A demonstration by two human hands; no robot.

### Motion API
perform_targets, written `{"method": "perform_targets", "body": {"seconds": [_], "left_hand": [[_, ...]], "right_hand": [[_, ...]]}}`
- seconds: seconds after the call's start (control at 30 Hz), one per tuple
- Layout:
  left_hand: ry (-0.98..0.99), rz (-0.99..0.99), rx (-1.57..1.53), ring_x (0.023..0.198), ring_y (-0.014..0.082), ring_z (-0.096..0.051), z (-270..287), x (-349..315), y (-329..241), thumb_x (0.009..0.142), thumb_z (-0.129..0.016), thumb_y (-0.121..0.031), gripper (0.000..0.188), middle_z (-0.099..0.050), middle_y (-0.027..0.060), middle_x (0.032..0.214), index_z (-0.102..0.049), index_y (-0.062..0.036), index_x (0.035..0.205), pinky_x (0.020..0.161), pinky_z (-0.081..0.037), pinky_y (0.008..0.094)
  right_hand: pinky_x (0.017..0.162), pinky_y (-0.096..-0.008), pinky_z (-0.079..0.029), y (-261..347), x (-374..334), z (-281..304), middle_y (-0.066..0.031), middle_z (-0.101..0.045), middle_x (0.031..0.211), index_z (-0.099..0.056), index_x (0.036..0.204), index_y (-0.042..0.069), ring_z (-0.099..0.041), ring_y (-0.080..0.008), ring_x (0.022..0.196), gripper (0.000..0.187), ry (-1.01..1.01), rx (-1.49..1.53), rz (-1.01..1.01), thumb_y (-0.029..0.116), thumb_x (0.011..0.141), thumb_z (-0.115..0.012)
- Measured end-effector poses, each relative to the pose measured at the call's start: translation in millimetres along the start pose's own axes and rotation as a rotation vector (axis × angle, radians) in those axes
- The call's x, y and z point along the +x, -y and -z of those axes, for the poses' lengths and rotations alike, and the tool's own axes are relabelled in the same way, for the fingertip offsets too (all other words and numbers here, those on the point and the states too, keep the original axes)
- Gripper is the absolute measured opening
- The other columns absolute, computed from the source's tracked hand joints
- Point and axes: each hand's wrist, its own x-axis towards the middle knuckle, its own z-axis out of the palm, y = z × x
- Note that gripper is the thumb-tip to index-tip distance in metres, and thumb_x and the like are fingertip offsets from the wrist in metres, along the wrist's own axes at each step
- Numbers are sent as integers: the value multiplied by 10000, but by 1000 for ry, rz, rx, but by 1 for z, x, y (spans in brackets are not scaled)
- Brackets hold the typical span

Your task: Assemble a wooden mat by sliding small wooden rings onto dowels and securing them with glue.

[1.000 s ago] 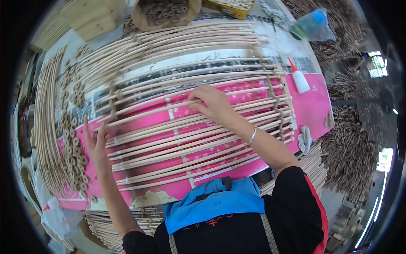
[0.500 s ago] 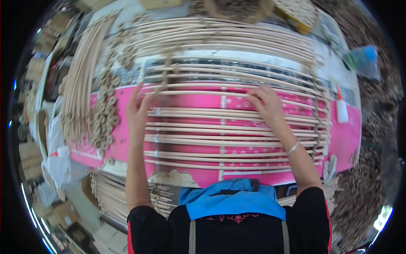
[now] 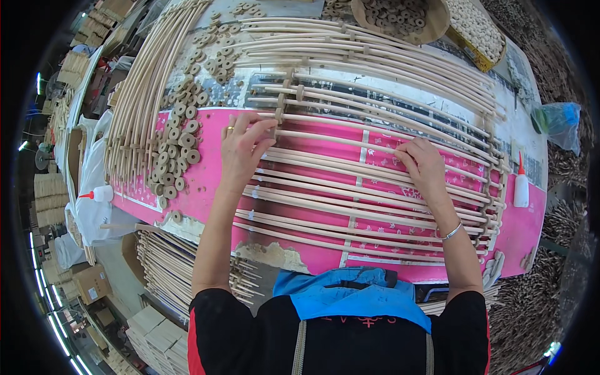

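Note:
Thin pale wooden rods lie side by side across the table, several with round wooden rings on them. My left hand is at the left end of one wooden rod, its fingers and thumb closed around a small wooden ring there. My right hand pinches the same rod farther right, between thumb and fingertips. Nearer me, more rods lie across the pink sheet. Just beyond my left fingertips, other wooden rings sit near the ends of neighbouring rods.
Loose wooden rings are heaped left of my left hand, beside a bundle of rods. A red-tipped white bottle stands at the right; another bottle lies at the left. A ring-filled bowl is at the back.
The view has shifted and turned slightly, and now looks sharper. My left hand has turned its fingers rightward and closed on a ring at the rod's end. My right hand stays on the rod.

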Motion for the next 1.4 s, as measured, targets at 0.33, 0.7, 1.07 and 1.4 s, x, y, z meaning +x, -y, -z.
{"method": "perform_targets", "body": {"seconds": [0.33,0.7,1.07,1.4], "left_hand": [[-5,46,-85,1112,266,-623,7,0,-9,811,-841,-214,497,-659,23,1180,-737,-225,1296,924,-444,428],[-347,331,-299,1049,201,-634,38,-2,38,1047,-648,-141,334,-662,86,1090,-680,-45,1365,967,-491,336],[-333,451,-270,971,140,-646,17,7,109,1008,-680,-97,369,-667,43,1098,-683,-96,1377,848,-535,282],[-112,357,150,1166,344,-654,-13,84,155,919,-756,-167,479,-680,120,1258,-660,-176,1388,971,-526,457]], "right_hand": [[792,-418,-516,9,0,5,-68,-672,938,-735,1003,91,-636,-296,915,142,-9,-26,3,170,889,-761],[799,-402,-519,-36,49,37,-95,-656,915,-750,1043,52,-640,-303,913,152,-182,2,-16,100,899,-755],[805,-417,-512,-66,61,22,-96,-640,900,-740,1032,61,-620,-307,912,155,-100,-92,-27,161,915,-742],[829,-411,-503,-69,61,16,-106,-661,925,-757,1042,41,-620,-322,917,156,-86,-123,-8,138,924,-733]]}}
